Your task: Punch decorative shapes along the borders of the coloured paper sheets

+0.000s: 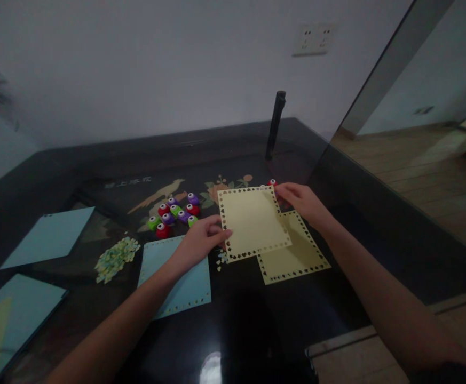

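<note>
Raised over the dark table is a yellow sheet of paper (254, 221) with small punched shapes along its edges. My left hand (204, 236) pinches its left edge, thumb on top. At the sheet's upper right corner, my right hand (300, 198) grips it between thumb and fingers. Partly beneath it lies a second yellow punched sheet (297, 253). A blue punched sheet (192, 285) rests under my left forearm. Several red, green and purple craft punches (174, 210) are grouped beyond my left hand, and another red punch (273, 182) shows behind the held sheet.
Small paper cut-outs (116, 258) form a pile on the left, with a few more below the held sheet. Blue sheets (50, 237) and a stack of blue and yellow paper (28, 298) lie farther left. A black post (275, 125) stands at the back, before the wall.
</note>
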### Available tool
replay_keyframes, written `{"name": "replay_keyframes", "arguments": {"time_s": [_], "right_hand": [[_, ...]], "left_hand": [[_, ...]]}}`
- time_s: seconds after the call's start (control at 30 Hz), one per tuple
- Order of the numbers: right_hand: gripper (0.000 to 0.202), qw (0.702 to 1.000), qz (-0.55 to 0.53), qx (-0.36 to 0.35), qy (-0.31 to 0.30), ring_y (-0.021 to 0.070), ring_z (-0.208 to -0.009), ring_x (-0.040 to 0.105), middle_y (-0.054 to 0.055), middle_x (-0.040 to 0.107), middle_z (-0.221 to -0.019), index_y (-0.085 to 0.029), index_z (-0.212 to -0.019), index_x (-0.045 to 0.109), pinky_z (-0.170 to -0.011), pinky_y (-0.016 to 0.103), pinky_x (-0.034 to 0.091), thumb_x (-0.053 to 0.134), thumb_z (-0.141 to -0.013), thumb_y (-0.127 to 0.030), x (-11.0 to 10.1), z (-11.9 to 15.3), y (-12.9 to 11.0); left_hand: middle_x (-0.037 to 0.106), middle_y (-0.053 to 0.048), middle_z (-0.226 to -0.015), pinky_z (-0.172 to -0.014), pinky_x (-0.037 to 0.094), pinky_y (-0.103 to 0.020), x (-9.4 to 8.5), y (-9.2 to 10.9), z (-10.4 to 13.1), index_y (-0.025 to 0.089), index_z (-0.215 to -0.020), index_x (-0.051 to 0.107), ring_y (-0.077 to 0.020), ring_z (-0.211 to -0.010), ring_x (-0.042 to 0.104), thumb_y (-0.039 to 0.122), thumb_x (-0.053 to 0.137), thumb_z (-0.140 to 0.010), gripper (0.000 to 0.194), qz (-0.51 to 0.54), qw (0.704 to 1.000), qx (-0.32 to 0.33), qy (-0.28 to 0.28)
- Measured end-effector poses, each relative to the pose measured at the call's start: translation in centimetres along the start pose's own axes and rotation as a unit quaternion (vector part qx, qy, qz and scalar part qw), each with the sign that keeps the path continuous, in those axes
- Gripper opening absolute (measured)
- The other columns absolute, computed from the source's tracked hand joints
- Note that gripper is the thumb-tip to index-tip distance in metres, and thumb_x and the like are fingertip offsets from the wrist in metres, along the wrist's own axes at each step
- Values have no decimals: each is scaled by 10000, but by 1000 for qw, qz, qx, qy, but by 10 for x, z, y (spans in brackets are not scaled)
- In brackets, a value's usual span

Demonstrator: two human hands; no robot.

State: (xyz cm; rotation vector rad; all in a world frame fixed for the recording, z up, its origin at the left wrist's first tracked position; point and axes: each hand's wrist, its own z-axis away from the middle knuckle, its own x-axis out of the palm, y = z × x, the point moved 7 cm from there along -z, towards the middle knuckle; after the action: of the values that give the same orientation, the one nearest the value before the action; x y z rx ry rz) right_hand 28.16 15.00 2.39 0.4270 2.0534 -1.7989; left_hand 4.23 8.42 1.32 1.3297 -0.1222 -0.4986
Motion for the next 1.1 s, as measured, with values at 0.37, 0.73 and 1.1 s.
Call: {"name": "replay_keyframes", "arguments": {"time_s": [0.37,0.73,1.1], "right_hand": [[281,988,-131,68,-39,98,-506,482,-33,566,-593,-169,-814,580,-500,275,407,737,-612,-287,3,6,1],[146,989,32,91,-113,112,-482,518,-16,596,-542,-167,-813,616,-476,256,401,663,-678,-196,-32,9,2],[78,949,193,98,-227,159,-587,627,28,664,-592,-166,-644,598,-573,261,443,632,-700,-208,-26,10,24]], "left_hand": [[633,12,-720,-607,519,-243,4,0,0,153,-920,559,-122,-621,623,247,639,-754,207,25,998,36,44],[620,65,-616,-511,489,-210,43,11,-1,235,-1157,458,-129,-514,634,200,601,-780,405,-40,996,54,58],[644,18,-609,-522,475,-220,77,-10,-7,174,-816,623,-119,-467,610,221,564,-801,77,-133,990,24,-29]]}}
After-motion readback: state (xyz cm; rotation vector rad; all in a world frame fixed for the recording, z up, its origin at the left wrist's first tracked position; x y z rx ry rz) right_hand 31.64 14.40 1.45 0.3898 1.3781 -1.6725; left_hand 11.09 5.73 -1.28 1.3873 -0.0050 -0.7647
